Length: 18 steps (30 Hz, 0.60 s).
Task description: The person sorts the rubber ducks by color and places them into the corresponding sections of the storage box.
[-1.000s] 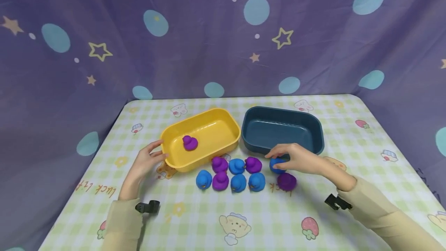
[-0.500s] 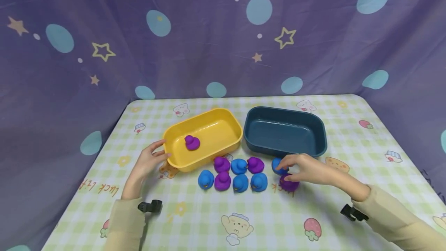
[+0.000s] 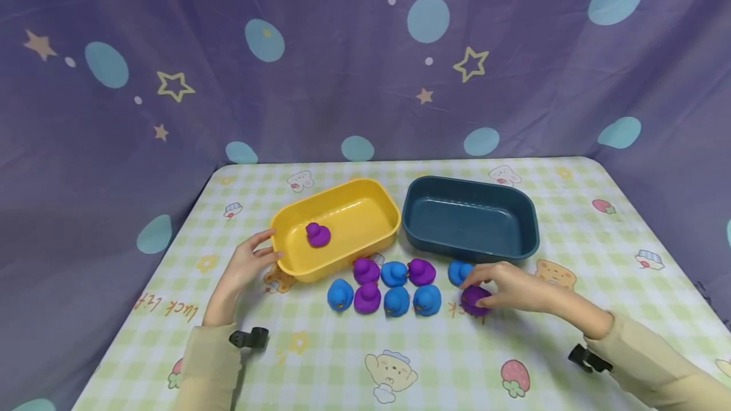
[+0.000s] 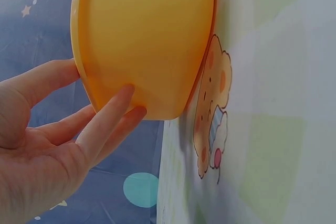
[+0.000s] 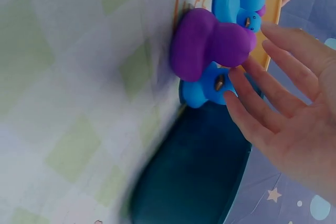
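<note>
My left hand (image 3: 245, 266) touches the end of a yellow tub (image 3: 297, 274) with its fingertips, the fingers fairly straight. In the left wrist view the fingers (image 4: 105, 124) lie against the tub's outer wall. Inside that tub sits one purple rubber duck. My right hand (image 3: 511, 287) hovers at a purple rubber duck (image 3: 474, 302) on the near right, fingers extended around its top. The right wrist view has the fingertips close to the purple duck (image 5: 210, 45), not wrapped round it. Just behind it is a blue rubber duck (image 3: 459, 271), partly covered by the hand.
A dark teal tub (image 3: 471, 249) stands right of the yellow one. Several blue and purple ducks, among them a blue duck (image 3: 427, 300) and a purple duck (image 3: 367, 297), stand in two rows before the tubs. A checked cloth (image 3: 320, 360) covers the table.
My right hand has moved from the blue duck toward me and slightly right, to the purple duck. My left hand stays at the yellow tub. The head view has shifted a little.
</note>
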Available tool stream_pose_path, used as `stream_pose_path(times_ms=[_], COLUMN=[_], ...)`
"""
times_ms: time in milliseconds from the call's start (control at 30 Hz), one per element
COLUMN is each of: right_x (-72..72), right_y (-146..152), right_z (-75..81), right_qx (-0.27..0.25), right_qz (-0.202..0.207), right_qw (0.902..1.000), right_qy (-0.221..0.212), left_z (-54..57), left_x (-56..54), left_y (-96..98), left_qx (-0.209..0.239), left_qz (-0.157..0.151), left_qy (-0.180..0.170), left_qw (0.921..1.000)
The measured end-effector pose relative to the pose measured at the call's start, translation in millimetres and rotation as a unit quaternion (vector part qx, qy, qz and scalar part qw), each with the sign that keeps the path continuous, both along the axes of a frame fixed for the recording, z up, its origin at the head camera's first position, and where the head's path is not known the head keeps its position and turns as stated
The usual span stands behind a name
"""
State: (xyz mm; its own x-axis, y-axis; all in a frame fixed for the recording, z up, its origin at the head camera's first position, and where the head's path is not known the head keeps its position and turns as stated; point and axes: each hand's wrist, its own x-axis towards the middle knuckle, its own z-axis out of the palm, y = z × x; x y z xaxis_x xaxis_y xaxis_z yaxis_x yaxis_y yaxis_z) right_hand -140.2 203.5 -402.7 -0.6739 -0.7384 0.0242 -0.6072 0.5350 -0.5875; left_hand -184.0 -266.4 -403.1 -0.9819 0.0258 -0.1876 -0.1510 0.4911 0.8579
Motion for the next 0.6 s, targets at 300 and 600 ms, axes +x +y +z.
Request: stream_pose_path(times_ms=[300, 600], right_x=[0.9, 0.7], right_y=[2.0, 3.7], right_z=[-3.4, -7.8], right_qx=[0.002, -0.002], right_qz=[0.0, 0.0], right_qw=[0.9999, 1.0], right_qy=[0.01, 0.007], left_z=[0.9, 3.3], left_x=[0.7, 2.4], left_y=[1.2, 2.2], left_qx=[0.005, 0.006], left_qz=[0.001, 0.006], left_qy=[0.0, 0.001], left_qw=[1.0, 1.0])
